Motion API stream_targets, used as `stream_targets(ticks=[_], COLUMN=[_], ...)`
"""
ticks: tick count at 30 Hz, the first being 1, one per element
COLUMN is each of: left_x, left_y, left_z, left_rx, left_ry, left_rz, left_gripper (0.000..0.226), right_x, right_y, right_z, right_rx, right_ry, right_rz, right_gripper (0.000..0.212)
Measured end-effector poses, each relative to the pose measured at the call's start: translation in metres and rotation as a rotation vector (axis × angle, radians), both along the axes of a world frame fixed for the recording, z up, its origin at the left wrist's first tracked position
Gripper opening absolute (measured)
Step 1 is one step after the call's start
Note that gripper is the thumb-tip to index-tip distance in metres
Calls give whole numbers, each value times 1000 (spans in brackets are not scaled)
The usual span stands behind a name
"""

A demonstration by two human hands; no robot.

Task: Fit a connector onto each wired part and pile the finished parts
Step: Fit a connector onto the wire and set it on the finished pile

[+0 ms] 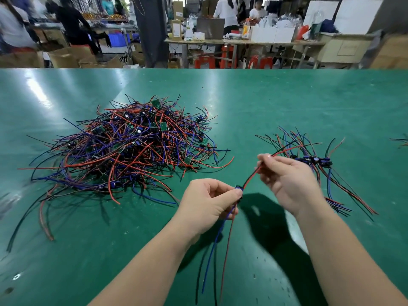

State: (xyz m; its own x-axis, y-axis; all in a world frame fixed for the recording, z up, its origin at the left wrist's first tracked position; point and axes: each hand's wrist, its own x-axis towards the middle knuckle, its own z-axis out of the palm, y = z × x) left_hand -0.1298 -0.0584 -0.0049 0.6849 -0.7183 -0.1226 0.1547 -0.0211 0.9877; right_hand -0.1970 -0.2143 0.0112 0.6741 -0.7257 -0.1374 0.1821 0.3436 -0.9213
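Wire [251, 176] from the wired part [239, 189], pinched in my left hand [209, 202] at lower centre, slants up-right into the pinch of my right hand [287, 180] (finished pile [313, 161] lies just beyond, nearer that hand).

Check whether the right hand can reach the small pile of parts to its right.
Probably yes: the small pile lies just beyond the right hand, nothing between, though it pinches a red wire.
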Motion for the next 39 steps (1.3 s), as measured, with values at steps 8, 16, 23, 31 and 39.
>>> stream_targets(ticks=[8, 16, 23, 31, 39], left_x=[-6, 7, 0, -4, 2], left_y=[8, 12, 7, 4, 6], left_z=[8, 24, 17, 0, 3], left_rx=[1, -353, -273, -201, -171], left_ry=[47, 489, 320, -231, 12], left_rz=[-230, -53, 32, 66, -150], left_gripper=[10, 26, 31, 23, 20], right_x=[-18, -10, -2, -2, -9], right_y=[-46, -2, 38, 36, 21], right_z=[-3, -7, -8, -4, 0], right_rx=[208, 19, -19, 93, 48], right_ry=[-80, 52, -130, -175, -104], right_rz=[-309, 207, 366, 336, 404], right_gripper=[31, 18, 15, 6, 13])
